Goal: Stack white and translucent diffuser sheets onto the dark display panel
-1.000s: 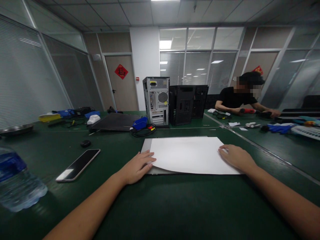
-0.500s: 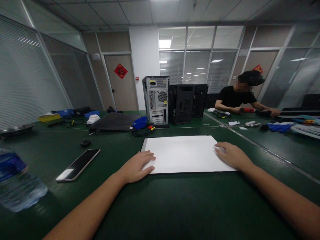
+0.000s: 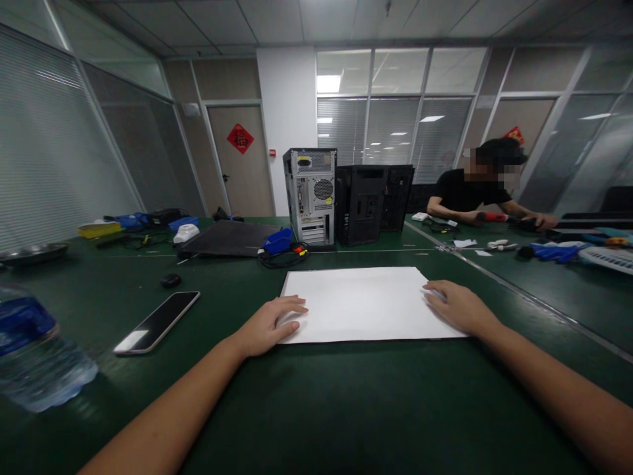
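A white sheet of paper (image 3: 361, 305) lies flat in front of me, with a thin dark edge of something flat showing beneath it along the left and front. My left hand (image 3: 271, 324) rests at the sheet's left edge, fingers apart and reaching onto the white surface. At the right edge, my right hand (image 3: 457, 307) lies with its fingers spread and fingertips on the sheet. Neither hand is closed around anything.
On the green table (image 3: 346, 409), a phone (image 3: 158, 323), a round black object (image 3: 171, 280) and a water bottle (image 3: 37, 353) are left. Behind stand an opened computer tower (image 3: 311, 198) and black cases (image 3: 366, 204). Across the right, a person (image 3: 465, 194) holds a red-handled tool.
The white sheet has shifted slightly left, covering a grey strip along its left side. My left hand has moved a little left and its thumb has lifted; my right hand looks nearly still.
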Action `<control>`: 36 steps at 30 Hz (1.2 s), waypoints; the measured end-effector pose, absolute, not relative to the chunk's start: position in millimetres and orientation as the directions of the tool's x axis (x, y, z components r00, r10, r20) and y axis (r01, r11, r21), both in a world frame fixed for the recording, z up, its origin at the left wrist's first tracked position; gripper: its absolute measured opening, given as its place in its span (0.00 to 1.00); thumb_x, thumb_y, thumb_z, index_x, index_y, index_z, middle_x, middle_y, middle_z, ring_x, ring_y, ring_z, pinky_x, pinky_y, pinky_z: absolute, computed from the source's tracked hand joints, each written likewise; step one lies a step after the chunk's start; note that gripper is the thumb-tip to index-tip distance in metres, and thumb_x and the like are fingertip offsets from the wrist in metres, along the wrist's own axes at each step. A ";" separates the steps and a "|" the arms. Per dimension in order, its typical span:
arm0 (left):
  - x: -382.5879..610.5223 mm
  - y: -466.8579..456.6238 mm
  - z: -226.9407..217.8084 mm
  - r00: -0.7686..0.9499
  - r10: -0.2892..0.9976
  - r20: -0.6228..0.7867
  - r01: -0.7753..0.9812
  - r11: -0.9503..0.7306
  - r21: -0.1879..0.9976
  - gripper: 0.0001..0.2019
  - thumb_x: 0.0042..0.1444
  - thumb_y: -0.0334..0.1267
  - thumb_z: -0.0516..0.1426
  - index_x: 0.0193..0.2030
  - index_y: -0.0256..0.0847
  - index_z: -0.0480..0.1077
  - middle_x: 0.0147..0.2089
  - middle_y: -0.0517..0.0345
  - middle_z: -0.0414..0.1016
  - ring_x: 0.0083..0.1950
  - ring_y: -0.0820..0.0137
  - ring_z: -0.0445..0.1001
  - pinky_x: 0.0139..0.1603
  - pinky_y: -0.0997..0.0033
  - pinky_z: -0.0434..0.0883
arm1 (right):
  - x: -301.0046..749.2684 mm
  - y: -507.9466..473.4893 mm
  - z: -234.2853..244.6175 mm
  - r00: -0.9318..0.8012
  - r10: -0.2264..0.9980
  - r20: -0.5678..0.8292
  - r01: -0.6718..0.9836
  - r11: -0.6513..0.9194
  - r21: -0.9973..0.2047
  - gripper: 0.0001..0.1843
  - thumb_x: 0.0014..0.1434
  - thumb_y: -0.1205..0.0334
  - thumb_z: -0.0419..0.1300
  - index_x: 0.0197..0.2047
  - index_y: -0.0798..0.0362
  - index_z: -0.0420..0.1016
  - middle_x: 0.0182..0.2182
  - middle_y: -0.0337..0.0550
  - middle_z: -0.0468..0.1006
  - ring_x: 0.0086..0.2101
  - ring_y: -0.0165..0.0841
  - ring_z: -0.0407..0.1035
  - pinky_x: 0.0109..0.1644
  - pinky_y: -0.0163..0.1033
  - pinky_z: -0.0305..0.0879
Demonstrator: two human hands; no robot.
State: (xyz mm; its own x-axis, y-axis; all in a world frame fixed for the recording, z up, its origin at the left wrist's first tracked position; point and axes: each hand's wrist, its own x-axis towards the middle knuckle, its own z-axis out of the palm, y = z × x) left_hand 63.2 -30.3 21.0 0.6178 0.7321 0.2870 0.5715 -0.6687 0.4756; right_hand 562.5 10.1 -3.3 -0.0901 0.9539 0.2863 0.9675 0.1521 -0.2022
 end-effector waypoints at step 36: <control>70.0 -19.0 11.2 0.343 0.871 0.352 0.684 -0.489 0.542 0.16 0.58 0.38 0.54 0.49 0.40 0.79 0.59 0.49 0.76 0.60 0.58 0.74 0.66 0.53 0.66 | 559.1 8.2 -2.9 -0.128 0.965 0.231 0.957 0.181 -0.225 0.27 0.64 0.44 0.50 0.58 0.51 0.75 0.58 0.46 0.73 0.55 0.43 0.68 0.61 0.50 0.64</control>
